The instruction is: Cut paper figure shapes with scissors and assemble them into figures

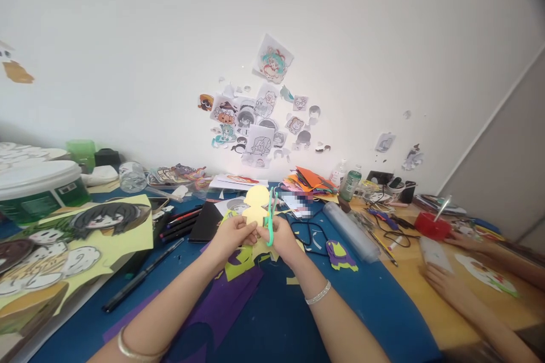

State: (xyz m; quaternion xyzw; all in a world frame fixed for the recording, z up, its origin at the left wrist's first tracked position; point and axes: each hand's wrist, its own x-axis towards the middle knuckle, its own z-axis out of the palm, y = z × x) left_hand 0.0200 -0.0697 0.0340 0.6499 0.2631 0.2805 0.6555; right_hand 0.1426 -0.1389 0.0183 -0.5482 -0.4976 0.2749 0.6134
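Over the blue mat (383, 317), the left hand (237, 235) pinches one yellow cutout (256, 197); the right hand (281, 238) grips one pair of green scissors (270, 226) beside the cutout's right edge. Mat stretches from the right forearm to its curved edge, beyond which rest two co-worker's hands (443, 281).

The left hand (236, 235) pinches, its thumb (247, 230) stretched inward across the front of the grip. Just right of that pinch, the right hand (281, 239) curls closed, its fingers partly hidden, seemingly bent. The left forearm (183, 295) and right forearm (336, 312) slant outward below their grips.
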